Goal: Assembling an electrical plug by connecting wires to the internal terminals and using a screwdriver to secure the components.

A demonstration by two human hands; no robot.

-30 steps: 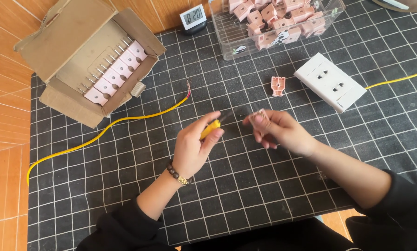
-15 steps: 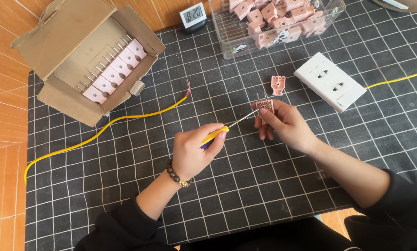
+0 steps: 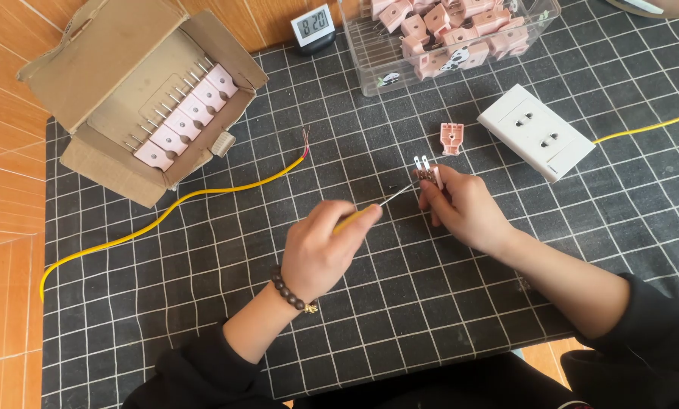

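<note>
My left hand (image 3: 323,246) grips a small screwdriver (image 3: 381,204) with a yellow handle; its thin metal shaft points up and right. The tip meets a small pink two-pin plug (image 3: 426,173) held upright in my right hand (image 3: 464,208), pins upward. Both hands hover over the black gridded mat (image 3: 203,303) near its middle. A loose pink plug half (image 3: 451,138) lies on the mat just above my right hand.
An open cardboard box (image 3: 138,98) with a row of pink plugs sits at the upper left. A clear bin (image 3: 445,38) of pink plugs stands at the top. A white wall socket (image 3: 536,132), a yellow cable (image 3: 203,198) and a small digital clock (image 3: 313,26) lie nearby.
My right hand raised the plug and turned its pins upward. My left hand extended the screwdriver so its tip now reaches the plug.
</note>
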